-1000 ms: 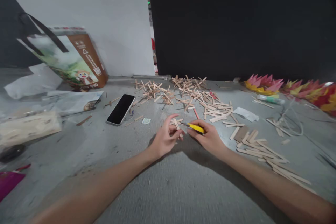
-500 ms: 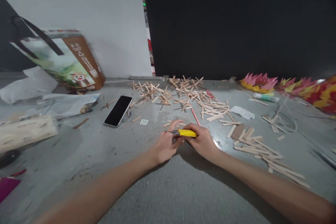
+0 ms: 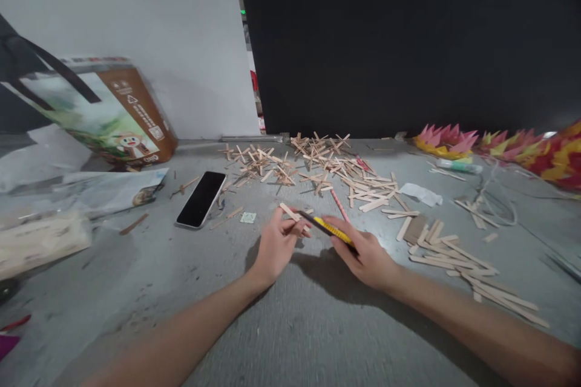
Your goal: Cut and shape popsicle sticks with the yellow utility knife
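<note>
Low over the middle of the grey table, my left hand (image 3: 275, 246) pinches a pale wooden craft stick (image 3: 289, 212) whose end juts up past the fingers. My right hand (image 3: 368, 254) is closed around a yellow and black utility knife (image 3: 334, 230). The knife's dark tip points left and reaches the stick beside my left fingers; whether it touches the wood I cannot tell. Beyond my hands lies a heap of crossed craft sticks (image 3: 318, 154), with a red and white striped straw-like stick (image 3: 339, 205) in front of it.
Loose craft sticks (image 3: 447, 257) are scattered at right, near a crumpled tissue (image 3: 421, 194) and a glue tube (image 3: 458, 166). Pink and yellow paper flowers (image 3: 447, 142) sit at the back right. A phone (image 3: 201, 199) lies left, before a shopping bag (image 3: 122, 115).
My hands have moved apart a little and the right hand has turned, so the knife now slants with its tip up and left. The craft stick in my left hand has come into view.
</note>
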Demonstrator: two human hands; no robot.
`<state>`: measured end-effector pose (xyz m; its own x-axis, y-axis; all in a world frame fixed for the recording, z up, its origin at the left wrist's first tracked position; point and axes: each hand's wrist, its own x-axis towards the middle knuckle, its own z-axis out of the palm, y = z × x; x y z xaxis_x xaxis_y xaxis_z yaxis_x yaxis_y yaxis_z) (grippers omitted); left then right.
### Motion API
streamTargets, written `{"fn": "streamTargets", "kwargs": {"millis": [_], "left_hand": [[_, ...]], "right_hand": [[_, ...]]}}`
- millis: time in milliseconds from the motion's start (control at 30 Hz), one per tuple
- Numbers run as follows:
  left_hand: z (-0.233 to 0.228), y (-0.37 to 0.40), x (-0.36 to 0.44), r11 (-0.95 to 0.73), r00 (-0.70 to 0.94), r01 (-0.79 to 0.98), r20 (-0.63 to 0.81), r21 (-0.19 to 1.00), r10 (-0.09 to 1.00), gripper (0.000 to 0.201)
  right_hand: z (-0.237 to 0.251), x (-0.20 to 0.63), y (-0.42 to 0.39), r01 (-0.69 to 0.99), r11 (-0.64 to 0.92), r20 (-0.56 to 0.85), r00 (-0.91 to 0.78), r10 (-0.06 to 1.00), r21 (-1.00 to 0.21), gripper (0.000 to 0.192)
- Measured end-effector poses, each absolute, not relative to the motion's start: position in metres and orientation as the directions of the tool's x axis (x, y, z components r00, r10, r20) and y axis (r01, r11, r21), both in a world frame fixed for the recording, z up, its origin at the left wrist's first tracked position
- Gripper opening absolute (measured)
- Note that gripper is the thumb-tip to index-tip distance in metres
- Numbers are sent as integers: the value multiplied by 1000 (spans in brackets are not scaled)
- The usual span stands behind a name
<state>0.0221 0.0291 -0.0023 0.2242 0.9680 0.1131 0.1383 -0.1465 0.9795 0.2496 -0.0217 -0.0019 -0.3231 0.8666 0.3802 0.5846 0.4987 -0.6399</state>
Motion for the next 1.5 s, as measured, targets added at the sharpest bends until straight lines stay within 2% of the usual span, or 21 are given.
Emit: {"fn": "streamTargets", "kwargs": {"millis": [67, 233, 533, 600, 767, 867, 1067, 1267, 1500], "left_hand": [[-3, 30, 21, -146, 220, 145, 112, 979, 969, 27], [-3, 29, 22, -113, 194, 79, 96, 990, 976, 41], [-3, 27, 21, -152, 171, 125, 129, 981, 977, 32], [-4, 27, 21, -158, 154, 167, 133, 973, 979, 32], [-6, 25, 21, -190, 145, 219, 161, 957, 976, 28], [-6, 24, 21, -208, 148, 261, 174, 943, 974, 24], [-8, 25, 21, -194, 169, 217, 159, 957, 973, 22], [-10, 28, 24, -177, 148, 210, 147, 962, 978, 8], [-10, 31, 23, -118, 133, 172, 96, 978, 986, 13]], "right_hand": [[-4, 248, -22, 586, 549, 396, -380, 836, -596, 44], [-8, 245, -21, 626, 550, 412, -368, 833, -553, 46], [-10, 248, -20, 630, 579, 442, -383, 811, -517, 47], [-11, 248, -20, 663, 585, 443, -397, 804, -467, 49], [-12, 244, -25, 782, 580, 421, -457, 784, -230, 57], [-11, 241, -29, 802, 571, 405, -470, 785, -177, 59], [-10, 241, -28, 738, 575, 421, -424, 802, -353, 55], [-5, 241, -26, 629, 571, 400, -410, 820, -527, 54], [-4, 243, -22, 583, 520, 351, -386, 853, -624, 49]]}}
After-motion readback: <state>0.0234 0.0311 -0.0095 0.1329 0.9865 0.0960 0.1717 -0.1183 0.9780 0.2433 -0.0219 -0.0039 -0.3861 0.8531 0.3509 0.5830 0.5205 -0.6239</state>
